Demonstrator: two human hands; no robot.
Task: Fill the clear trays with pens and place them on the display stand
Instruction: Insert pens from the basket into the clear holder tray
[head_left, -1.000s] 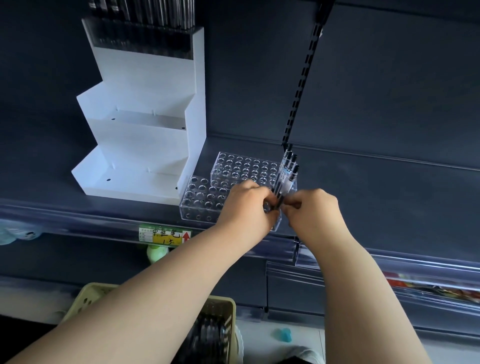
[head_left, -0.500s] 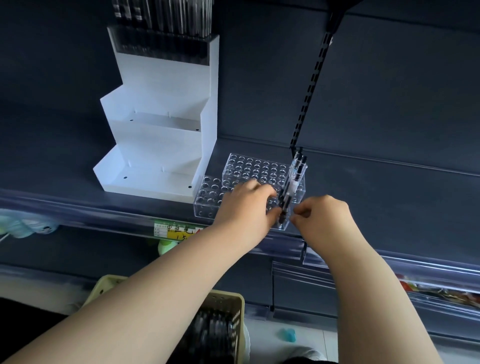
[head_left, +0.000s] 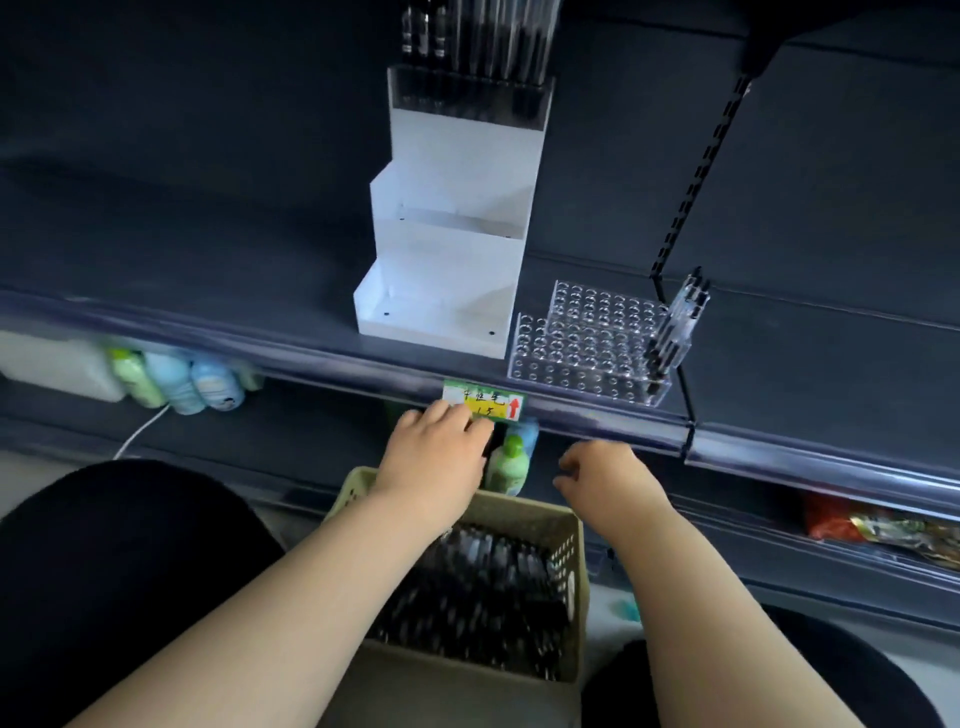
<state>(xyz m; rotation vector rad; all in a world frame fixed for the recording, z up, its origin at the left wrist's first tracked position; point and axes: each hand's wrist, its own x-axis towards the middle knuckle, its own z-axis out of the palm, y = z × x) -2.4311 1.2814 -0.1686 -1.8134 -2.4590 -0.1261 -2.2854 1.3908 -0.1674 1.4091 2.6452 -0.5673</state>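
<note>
Dark shelf, clear tray beside white stand; left hand, right hand loose and empty near basket.

We are looking at shop: dark shelf hanging off slotted upright, price label sitting in clear rail, bottles and packets lining lower shelf, white display stand standing above.
</note>
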